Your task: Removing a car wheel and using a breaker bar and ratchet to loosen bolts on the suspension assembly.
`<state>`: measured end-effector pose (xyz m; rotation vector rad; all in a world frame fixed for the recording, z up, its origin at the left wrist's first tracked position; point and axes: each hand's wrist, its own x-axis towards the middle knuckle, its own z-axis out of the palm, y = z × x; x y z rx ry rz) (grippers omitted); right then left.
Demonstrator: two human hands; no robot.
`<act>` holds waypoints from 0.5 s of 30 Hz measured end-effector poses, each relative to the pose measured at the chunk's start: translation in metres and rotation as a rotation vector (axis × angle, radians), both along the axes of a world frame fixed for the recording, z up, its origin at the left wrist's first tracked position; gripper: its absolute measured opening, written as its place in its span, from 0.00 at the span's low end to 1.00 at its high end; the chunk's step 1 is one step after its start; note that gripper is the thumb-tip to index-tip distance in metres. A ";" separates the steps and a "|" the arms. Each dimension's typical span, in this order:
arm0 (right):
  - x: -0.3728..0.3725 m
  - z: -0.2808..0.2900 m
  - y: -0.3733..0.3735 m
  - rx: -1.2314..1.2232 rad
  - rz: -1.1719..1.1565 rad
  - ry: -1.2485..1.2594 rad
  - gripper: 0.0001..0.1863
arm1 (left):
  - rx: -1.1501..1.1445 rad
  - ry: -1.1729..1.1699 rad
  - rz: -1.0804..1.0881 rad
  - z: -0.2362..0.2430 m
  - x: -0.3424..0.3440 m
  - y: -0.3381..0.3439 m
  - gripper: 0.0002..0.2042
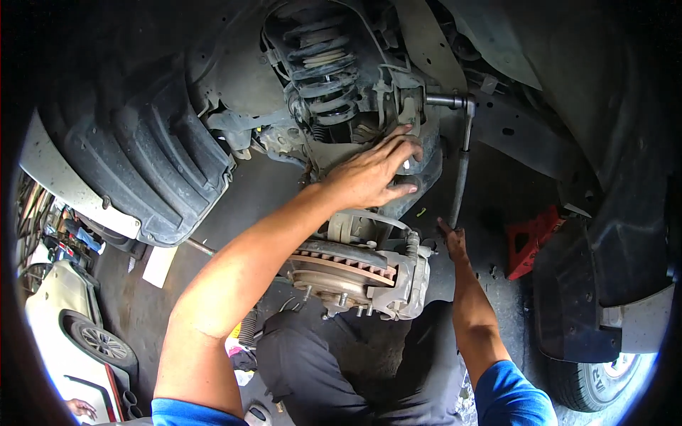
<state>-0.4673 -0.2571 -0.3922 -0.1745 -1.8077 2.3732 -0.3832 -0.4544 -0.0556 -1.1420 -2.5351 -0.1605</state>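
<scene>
Left forearm (249, 255) foremost, the right hand (455, 241) wraps a socket wrench (460, 177), likely heavy, stiff steel I'd grip low; the left hand (375, 170), loosely spread, sits apart.

Floor (122, 302): dark and scuffed, it spreads out below me.
To my right: a red stand (534, 243) rises from it.
To my left: a pale, flat sheet (158, 266) lies there; farther off, a white car (51, 334) is parked.

The long, grey metal wrench (461, 174) was slightly tilted, right of the upper centre; its shiny socket piece (444, 100) pointed leftward from the upper end.
</scene>
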 end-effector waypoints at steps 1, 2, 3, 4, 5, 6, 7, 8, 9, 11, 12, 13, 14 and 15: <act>0.001 -0.001 0.009 0.010 -0.005 -0.001 0.21 | 0.001 0.017 0.033 0.000 0.003 0.006 0.24; -0.001 -0.002 0.018 0.100 0.064 -0.076 0.20 | 0.007 0.020 0.039 -0.001 0.003 0.006 0.24; -0.004 -0.004 0.020 0.189 0.137 -0.151 0.19 | -0.021 0.075 0.014 -0.002 0.002 0.005 0.24; -0.005 -0.006 0.016 0.194 0.142 -0.152 0.19 | -0.047 0.125 -0.016 -0.002 0.002 0.004 0.24; -0.006 -0.008 0.009 0.189 0.115 -0.149 0.19 | -0.053 0.153 -0.017 -0.003 0.003 0.002 0.24; -0.007 -0.011 0.000 0.184 0.090 -0.146 0.19 | -0.052 0.150 -0.008 -0.003 0.005 -0.002 0.24; -0.014 -0.028 0.012 0.197 0.066 -0.150 0.19 | -0.030 0.165 -0.032 -0.002 0.003 0.004 0.23; -0.026 -0.049 0.045 0.144 0.010 -0.042 0.19 | 0.012 0.187 -0.083 -0.001 -0.002 0.019 0.22; -0.030 -0.061 0.060 0.081 -0.009 0.066 0.19 | 0.031 0.188 -0.099 -0.001 -0.004 0.025 0.22; -0.013 -0.046 0.000 0.041 0.069 0.023 0.18 | -0.055 0.246 -0.020 -0.007 0.003 -0.003 0.20; -0.007 -0.036 -0.016 0.037 0.069 -0.002 0.17 | -0.069 0.235 0.009 -0.008 0.005 -0.010 0.20; -0.010 -0.036 -0.009 0.043 0.060 -0.006 0.17 | -0.078 0.291 0.000 -0.009 0.003 -0.006 0.20; -0.017 -0.042 0.005 0.140 0.053 -0.059 0.17 | -0.083 0.350 -0.023 -0.007 0.001 0.001 0.20; -0.023 -0.048 0.014 0.234 0.048 -0.115 0.17 | -0.087 0.335 -0.016 -0.006 0.001 0.005 0.20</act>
